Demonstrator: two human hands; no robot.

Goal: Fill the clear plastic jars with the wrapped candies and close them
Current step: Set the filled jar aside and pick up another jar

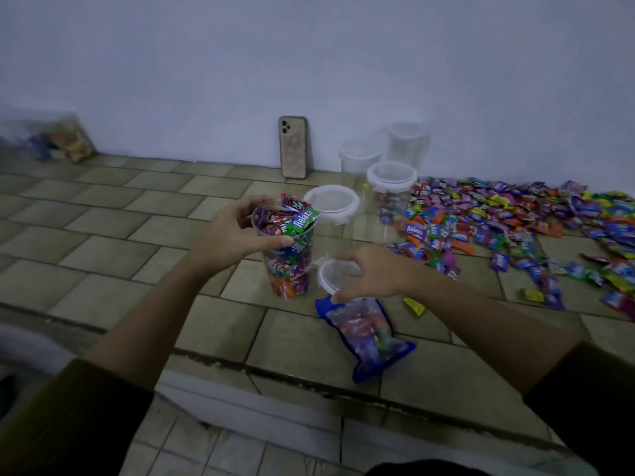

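Note:
A clear plastic jar (288, 266) stands upright on the tiled counter, heaped with wrapped candies that stick out above its rim. My left hand (237, 231) grips the jar around its top. Just right of the jar lies a clear round lid (335, 274), and my right hand (374, 273) is closed on it from above. A wide spread of loose wrapped candies (508, 228) covers the counter to the right. Behind the full jar stands a lidded, seemingly empty jar (333, 206); another lidded jar (391, 182) holds a few candies.
A blue candy bag (367, 334) lies near the counter's front edge (309, 379), below my right hand. A phone (292, 147) leans against the wall. Two more clear jars (385, 149) stand at the back by the wall. A blurred packet (68, 139) sits far left.

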